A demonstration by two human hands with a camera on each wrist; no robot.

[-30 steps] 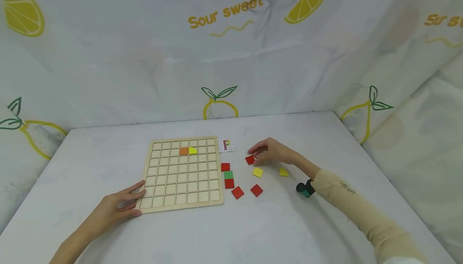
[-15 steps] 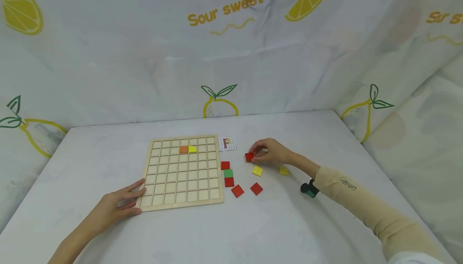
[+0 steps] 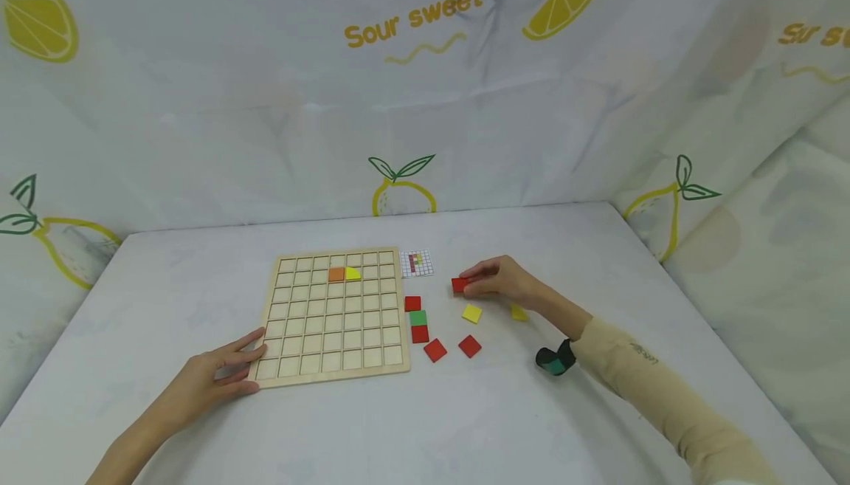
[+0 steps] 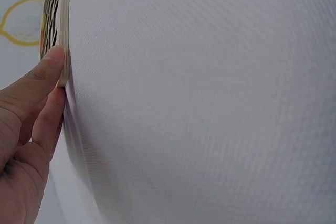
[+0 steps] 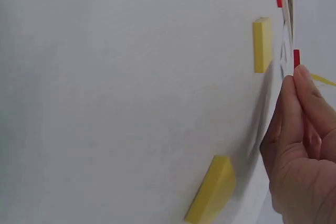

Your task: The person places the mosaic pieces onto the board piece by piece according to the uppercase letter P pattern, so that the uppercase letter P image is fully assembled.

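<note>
Near the front-left corner of a wooden grid board [image 3: 332,376], my left hand [image 3: 206,389] rests with extended fingers and thumb against the edge; the left wrist view shows the thumb [image 4: 50,66] on the board's side. An orange square tile [image 3: 336,274] and a yellow quarter-round tile [image 3: 353,274] sit in neighbouring cells of an upper row. To the right of the board, my right hand [image 3: 508,280] pinches a red square tile [image 3: 458,285] between thumb and fingertips. The right wrist view shows this red tile [image 5: 296,56] partly hidden by the fingertips.
A small grid pattern card [image 3: 417,263] lies by the board's upper right. Red tiles [image 3: 434,351] [image 3: 470,346], a green tile [image 3: 417,318] and a yellow square tile [image 3: 471,313] lie right of the board. Another yellow tile [image 3: 519,313] is under the right forearm. A dark strap [image 3: 556,359] hangs near the sleeve.
My right hand has picked up the red tile from the tabletop, tilting and raising it slightly. The left hand stays at the board's corner.
</note>
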